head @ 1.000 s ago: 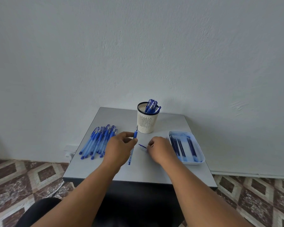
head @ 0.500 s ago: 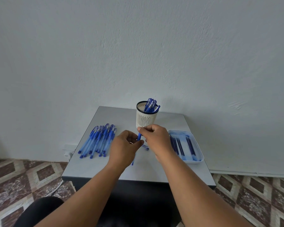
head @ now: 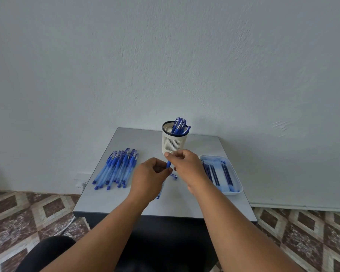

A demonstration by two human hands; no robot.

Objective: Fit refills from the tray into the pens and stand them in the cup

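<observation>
We count one table (head: 214, 205), one white slotted cup (head: 174, 143) and one pale blue tray (head: 237, 190). We see two hands, the left hand (head: 148, 178) and the right hand (head: 186, 165), sharing one pen (head: 168, 165), with one small blue piece (head: 174, 176) lying beside them. The loose pens (head: 116, 168), the pens in the cup (head: 180, 126) and the refills (head: 217, 173) overlap too much to count exactly: roughly a dozen, several, and about eight.

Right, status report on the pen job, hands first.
Left hand and right hand both gripping one pen. Cup behind it, part filled. Nothing blocking the cup.
</observation>
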